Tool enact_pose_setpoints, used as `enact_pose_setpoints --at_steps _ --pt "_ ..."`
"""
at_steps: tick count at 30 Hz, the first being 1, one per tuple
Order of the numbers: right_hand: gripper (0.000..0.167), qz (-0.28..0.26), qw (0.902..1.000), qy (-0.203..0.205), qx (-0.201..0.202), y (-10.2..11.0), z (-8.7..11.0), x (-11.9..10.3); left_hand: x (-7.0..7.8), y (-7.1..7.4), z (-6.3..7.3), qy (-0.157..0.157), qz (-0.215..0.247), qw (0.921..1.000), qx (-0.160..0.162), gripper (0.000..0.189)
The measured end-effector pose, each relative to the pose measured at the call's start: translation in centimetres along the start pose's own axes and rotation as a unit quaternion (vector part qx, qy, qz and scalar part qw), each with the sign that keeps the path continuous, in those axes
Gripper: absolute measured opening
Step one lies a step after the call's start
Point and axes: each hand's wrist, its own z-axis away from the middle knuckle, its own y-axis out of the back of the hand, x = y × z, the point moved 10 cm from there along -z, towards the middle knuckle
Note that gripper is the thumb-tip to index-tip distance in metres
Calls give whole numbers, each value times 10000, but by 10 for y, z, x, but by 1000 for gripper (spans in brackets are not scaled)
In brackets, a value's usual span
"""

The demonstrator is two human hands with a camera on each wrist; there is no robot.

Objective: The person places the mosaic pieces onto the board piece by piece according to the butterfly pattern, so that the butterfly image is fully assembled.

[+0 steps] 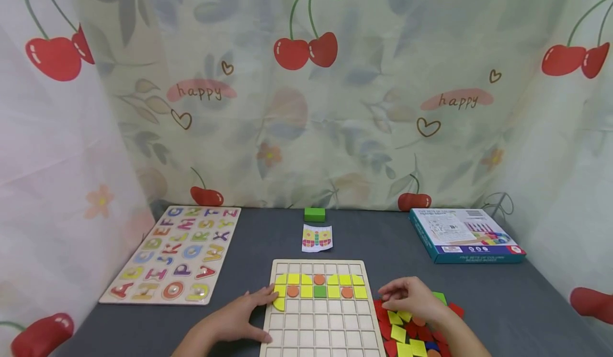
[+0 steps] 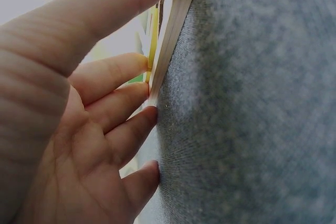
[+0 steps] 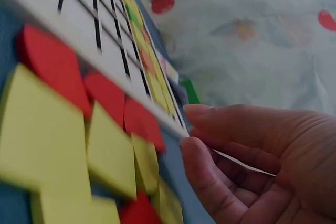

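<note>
A wooden grid board [image 1: 320,322] lies on the dark table with yellow, orange and green pieces in its upper rows. My left hand [image 1: 234,317] rests along the board's left edge, fingers extended. Its fingertips touch the board's side and the yellow pieces there, among them a rounded yellow piece [image 1: 279,305]. Over the loose pieces right of the board hovers my right hand [image 1: 415,299]. In the right wrist view its thumb and index finger [image 3: 197,158] are bent toward each other, a small gap between them and no piece visible there. Red pieces [image 3: 52,66] and yellow pieces [image 3: 44,129] lie below.
Behind the board are a small picture card [image 1: 317,239] with a butterfly-like pattern and a green block [image 1: 314,215]. An alphabet puzzle board [image 1: 174,256] lies at left, and a flat box [image 1: 466,234] at back right. A printed curtain [image 1: 306,133] encloses the table.
</note>
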Motion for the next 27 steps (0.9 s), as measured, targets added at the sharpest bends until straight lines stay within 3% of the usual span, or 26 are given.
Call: enact_pose_setpoints --at_steps 10,20,27 --pt "35 183 9991 -371 -106 23 12 35 -1 1 0 63 33 10000 12 80" --pt "34 488 9983 -172 -253 20 16 35 -2 1 0 116 -16 9999 -26 79" --pt "30 150 9994 -107 -283 18 14 33 -1 0 0 104 -35 9999 -14 80"
